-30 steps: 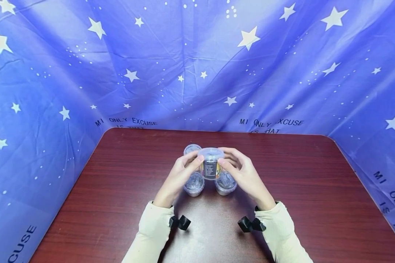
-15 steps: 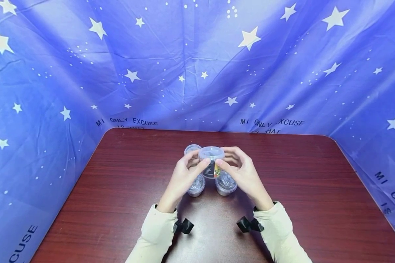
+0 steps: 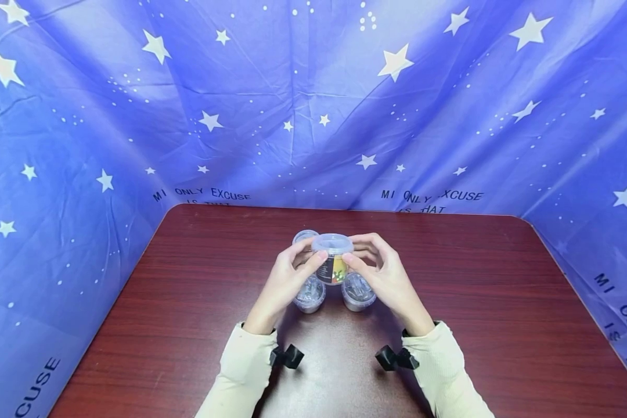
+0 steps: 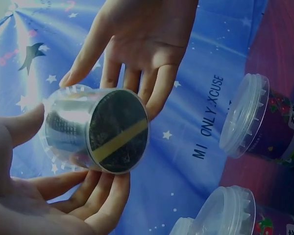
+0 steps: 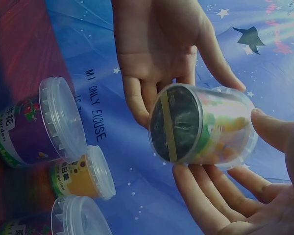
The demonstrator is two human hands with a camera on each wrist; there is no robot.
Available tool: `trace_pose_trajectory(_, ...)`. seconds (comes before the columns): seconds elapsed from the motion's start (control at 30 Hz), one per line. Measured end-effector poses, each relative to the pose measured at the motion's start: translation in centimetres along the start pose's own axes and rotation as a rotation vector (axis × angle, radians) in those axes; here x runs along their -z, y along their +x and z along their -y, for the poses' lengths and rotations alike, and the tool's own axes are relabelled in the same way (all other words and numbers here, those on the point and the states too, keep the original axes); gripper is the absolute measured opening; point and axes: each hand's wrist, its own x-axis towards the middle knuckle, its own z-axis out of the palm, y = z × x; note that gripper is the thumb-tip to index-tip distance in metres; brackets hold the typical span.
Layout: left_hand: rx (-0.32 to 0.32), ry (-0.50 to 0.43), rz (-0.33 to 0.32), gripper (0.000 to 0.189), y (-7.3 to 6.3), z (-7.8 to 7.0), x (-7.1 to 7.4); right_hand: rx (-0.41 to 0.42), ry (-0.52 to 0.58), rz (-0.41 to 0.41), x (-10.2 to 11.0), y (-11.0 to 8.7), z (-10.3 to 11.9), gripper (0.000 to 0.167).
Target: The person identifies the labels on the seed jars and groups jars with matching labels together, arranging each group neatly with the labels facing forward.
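Both hands hold a lidded clear plastic cup (image 3: 332,268) in the air above the table. Its label shows a black text panel beside a yellow picture panel. From below, in the left wrist view, the base of the cup (image 4: 120,132) looks dark with a yellow strip across it. My left hand (image 3: 284,280) grips one side, thumb near the lid and fingers behind. On the opposite side my right hand (image 3: 392,281) grips it likewise. Beneath stand a front left cup (image 3: 309,296), a front right cup (image 3: 358,293) and a back left cup (image 3: 305,237), partly hidden.
The standing cups rest on a dark red wooden table (image 3: 188,325); in the right wrist view one purple cup (image 5: 32,122) and one orange cup (image 5: 81,174) have clear lids. A blue star-patterned cloth (image 3: 292,87) encloses the back and sides.
The held cup has been turned between the fingers, bringing the yellow panel round to face me and the black panel leftward. Both hands have stayed nearly in place; the standing cups have not moved.
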Motion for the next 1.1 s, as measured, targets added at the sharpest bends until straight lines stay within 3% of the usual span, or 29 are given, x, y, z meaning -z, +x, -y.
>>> trace_pose_trajectory(0.23, 0.029, -0.12, 0.065, 0.046, -0.01, 0.3, 0.64, -0.012, 0.118, 0.055, 0.28, -0.01, 0.03, 0.034)
trace_pose_trajectory(0.67, 0.029, -0.201, 0.152, 0.048, 0.17, 0.86, 0.85, -0.067, 0.101, 0.162, 0.45, -0.09, 0.38, 0.044)
trace_pose_trajectory(0.87, 0.051, -0.217, 0.143, 0.05, 0.02, 0.86, 0.62, -0.064, 0.081, 0.165, 0.42, -0.21, 0.42, 0.043)
trace_pose_trajectory(1.1, 0.054, -0.169, 0.104, 0.049, -0.11, 0.78, 0.39, -0.039, 0.058, 0.132, 0.38, -0.28, 0.46, 0.041)
